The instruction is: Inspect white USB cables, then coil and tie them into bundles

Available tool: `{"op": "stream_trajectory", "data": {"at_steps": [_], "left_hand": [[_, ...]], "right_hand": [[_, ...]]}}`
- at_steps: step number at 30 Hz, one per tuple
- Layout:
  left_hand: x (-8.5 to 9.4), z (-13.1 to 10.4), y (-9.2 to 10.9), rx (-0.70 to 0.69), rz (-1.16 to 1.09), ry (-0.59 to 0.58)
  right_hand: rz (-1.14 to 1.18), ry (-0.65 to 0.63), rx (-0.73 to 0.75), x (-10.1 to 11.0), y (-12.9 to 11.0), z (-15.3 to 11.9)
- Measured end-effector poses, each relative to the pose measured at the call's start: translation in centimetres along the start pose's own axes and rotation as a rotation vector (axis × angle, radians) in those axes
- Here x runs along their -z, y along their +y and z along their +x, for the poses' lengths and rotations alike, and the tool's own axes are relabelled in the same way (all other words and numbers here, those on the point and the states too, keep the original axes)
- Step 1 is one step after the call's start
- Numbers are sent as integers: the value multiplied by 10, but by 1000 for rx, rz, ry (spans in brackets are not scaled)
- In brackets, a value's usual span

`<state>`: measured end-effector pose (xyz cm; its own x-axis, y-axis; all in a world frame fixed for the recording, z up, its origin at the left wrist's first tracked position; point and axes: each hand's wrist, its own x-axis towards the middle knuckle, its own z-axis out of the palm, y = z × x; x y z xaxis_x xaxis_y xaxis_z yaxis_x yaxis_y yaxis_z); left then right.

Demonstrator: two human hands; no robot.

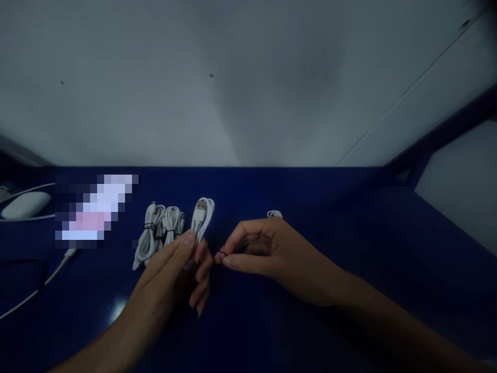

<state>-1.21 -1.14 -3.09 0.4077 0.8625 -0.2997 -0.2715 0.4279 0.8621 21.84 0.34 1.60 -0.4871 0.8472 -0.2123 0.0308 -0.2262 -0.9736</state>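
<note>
Between the thumb and fingers of my left hand is a coiled white USB cable, its metal plug pointing up. My right hand is closed in a pinch just to the right of it, with a thin black tie at the fingertips. Behind my left hand lie several coiled white cables bound with black ties. Part of another white cable shows behind my right hand, mostly hidden by it.
A lit phone, blurred out, lies at the left with a white cord plugged in. Left of it sits a white rounded object. The blue table meets a pale wall at the back.
</note>
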Motion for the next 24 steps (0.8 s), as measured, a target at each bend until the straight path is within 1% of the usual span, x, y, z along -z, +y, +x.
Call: {"op": "stream_trajectory", "data": {"at_steps": [2, 4, 6, 8, 12, 14, 16, 19, 22, 23, 24], "left_hand": [[0, -3, 0, 17, 87, 2], [-1, -7, 2, 26, 221, -10], [-4, -12, 6, 24, 361, -12], [-7, -16, 10, 19, 447, -4], [-13, -18, 14, 16, 480, -31], [-14, -17, 14, 11, 471, -16], [-14, -17, 13, -14, 480, -2], [-15, -17, 14, -95, 552, 13], [-18, -17, 21, -114, 674, -63], [-19, -17, 23, -91, 713, -129], [-21, -17, 25, -88, 736, -153]], "right_hand": [[-25, 5, 7, 0, 0, 0], [-35, 20, 15, 0, 1, 0], [-5, 27, 44, -1, 4, 0], [37, 37, 86, -2, 8, 1], [23, 119, 162, -6, 14, 2], [28, 156, 190, -8, 16, 3], [80, 187, 192, -9, 17, 3], [201, 217, 184, -11, 16, 3], [218, 256, 199, -13, 16, 3], [202, 270, 206, -14, 16, 2], [182, 279, 211, -14, 16, 2]]}}
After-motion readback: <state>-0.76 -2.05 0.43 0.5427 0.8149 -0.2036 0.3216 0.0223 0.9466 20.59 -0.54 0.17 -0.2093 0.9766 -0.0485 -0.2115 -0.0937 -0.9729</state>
